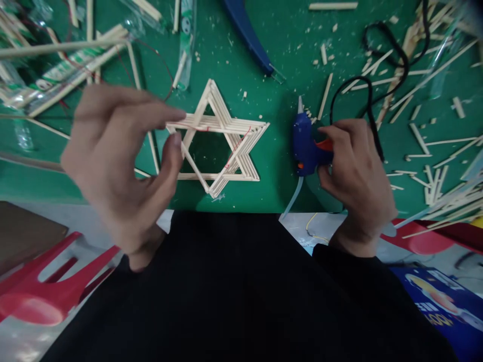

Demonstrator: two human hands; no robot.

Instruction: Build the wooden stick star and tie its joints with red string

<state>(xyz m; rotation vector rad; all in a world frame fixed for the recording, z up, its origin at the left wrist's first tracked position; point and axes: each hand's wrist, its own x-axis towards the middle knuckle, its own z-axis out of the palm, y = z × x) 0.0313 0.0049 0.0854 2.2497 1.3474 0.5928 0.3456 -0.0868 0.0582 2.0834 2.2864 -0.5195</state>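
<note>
A six-pointed star (pixel 217 123) of stacked pale wooden sticks lies flat, with red thread across parts of it. Over its left point is my left hand (pixel 121 151), thumb and index finger apart on either side of that corner. Nothing shows between those fingertips; whether they touch the sticks I cannot tell. My right hand (pixel 356 171) grips the handle of a blue hot glue gun (pixel 304 143) with an orange trigger. The nozzle points away from me, and a translucent glue stick (pixel 294 197) trails from the rear. My palm hides most of the handle.
Wrapped and loose sticks (pixel 81 65) crowd the green table (pixel 279 40) at left. Cut stick pieces (pixel 433 186) scatter at right near a black cord (pixel 403 63). A blue curved tool (pixel 249 37) lies at the back. Red chairs (pixel 56 281) stand below the table edge.
</note>
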